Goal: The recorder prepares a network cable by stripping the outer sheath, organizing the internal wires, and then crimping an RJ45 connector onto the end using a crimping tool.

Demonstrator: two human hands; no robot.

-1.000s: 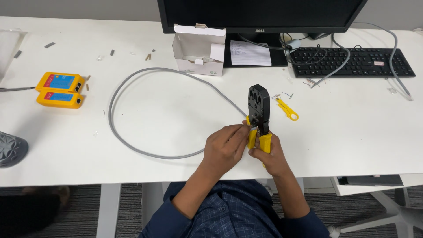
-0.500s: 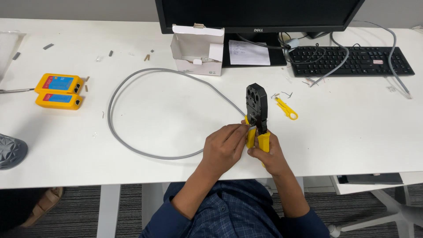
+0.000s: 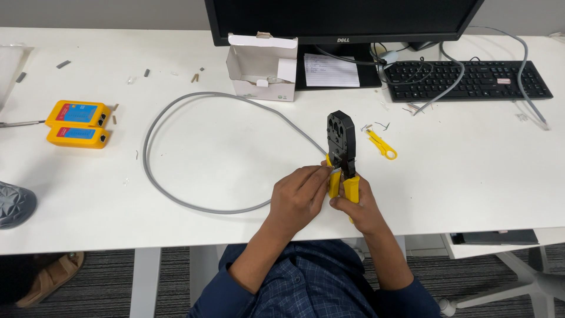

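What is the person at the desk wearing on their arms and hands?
Both hands, the left hand and the right hand, are bare: no gloves, and no rings or watch that I can make out. The forearms are bare too; dark blue checked shirt sleeves are pushed up toward the elbows.

Desk (image 3: pixel 471 194) layout, clock directions from crimping tool (image 3: pixel 342 147) near desk centre. Left hand (image 3: pixel 300 197) at 8 o'clock, right hand (image 3: pixel 360 206) at 6, both touching tool. Cable (image 3: pixel 176 112) loops out to 9–10 o'clock. Cardboard box (image 3: pixel 262 68) at 11; monitor (image 3: pixel 341 17) at 12, behind box. Keyboard (image 3: pixel 471 79) at 2. Stripper tool (image 3: pixel 381 144) just beside at 3. Two cable testers (image 3: pixel 77 123) far at 9.
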